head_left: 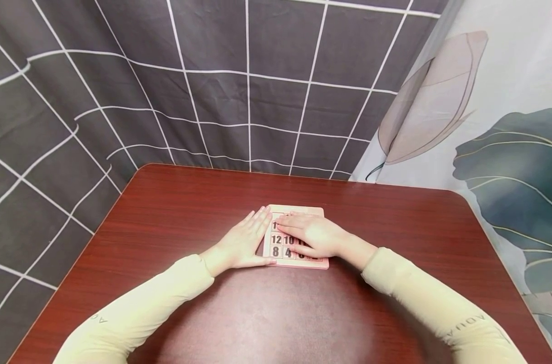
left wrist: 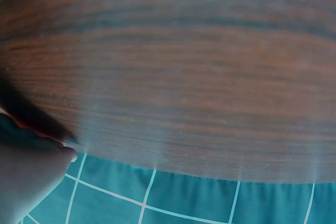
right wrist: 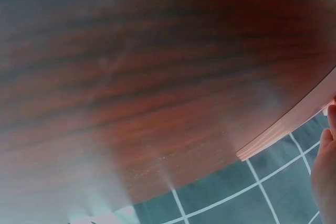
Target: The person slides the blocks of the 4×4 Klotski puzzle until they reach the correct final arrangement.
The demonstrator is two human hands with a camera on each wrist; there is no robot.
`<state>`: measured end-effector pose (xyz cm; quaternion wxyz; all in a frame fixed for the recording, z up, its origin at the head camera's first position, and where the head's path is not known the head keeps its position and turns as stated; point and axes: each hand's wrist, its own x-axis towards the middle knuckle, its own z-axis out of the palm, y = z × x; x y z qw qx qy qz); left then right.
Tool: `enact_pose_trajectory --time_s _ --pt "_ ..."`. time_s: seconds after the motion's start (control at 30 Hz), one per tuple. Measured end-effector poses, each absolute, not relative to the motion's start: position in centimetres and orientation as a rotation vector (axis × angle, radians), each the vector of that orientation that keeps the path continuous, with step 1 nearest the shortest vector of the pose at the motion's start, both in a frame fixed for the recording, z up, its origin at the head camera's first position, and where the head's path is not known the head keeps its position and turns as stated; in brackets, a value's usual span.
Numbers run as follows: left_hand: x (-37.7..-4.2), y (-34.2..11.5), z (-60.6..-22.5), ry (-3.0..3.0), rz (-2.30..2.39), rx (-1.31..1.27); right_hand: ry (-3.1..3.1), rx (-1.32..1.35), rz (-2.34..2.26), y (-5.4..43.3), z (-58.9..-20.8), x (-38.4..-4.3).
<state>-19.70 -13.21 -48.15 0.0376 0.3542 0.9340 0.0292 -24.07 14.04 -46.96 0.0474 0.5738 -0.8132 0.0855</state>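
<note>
A pale pink number board point(head_left: 277, 246) lies on the table, printed with large black numbers in a grid; 12, 10, 8 and 4 show. My right hand point(head_left: 320, 235) rests flat across its upper and right part, fingers straight, hiding several numbers. Along its left edge lies my left hand point(head_left: 243, 244), fingers extended toward the far left corner and thumb at the near edge. The right wrist view shows the layered side of the number board point(right wrist: 283, 129) beside part of my right hand point(right wrist: 325, 171). Only a dark piece of my left hand point(left wrist: 31, 179) appears in the left wrist view.
The reddish-brown wooden table point(head_left: 189, 202) has rounded far corners. Behind it and at the left hangs a dark grey curtain point(head_left: 216, 45) with white grid lines. A white curtain with leaf prints point(head_left: 432, 101) hangs at the right.
</note>
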Motion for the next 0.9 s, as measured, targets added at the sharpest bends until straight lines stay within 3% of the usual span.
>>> enact_pose_trajectory --time_s 0.4,0.9 --pt "-19.6 -13.1 -48.0 2.868 0.13 1.09 -2.485 1.671 0.283 13.6 -47.1 -25.8" --pt "-19.7 -13.2 -48.0 2.872 0.067 1.105 -2.379 1.773 0.327 14.7 -46.9 -22.7"
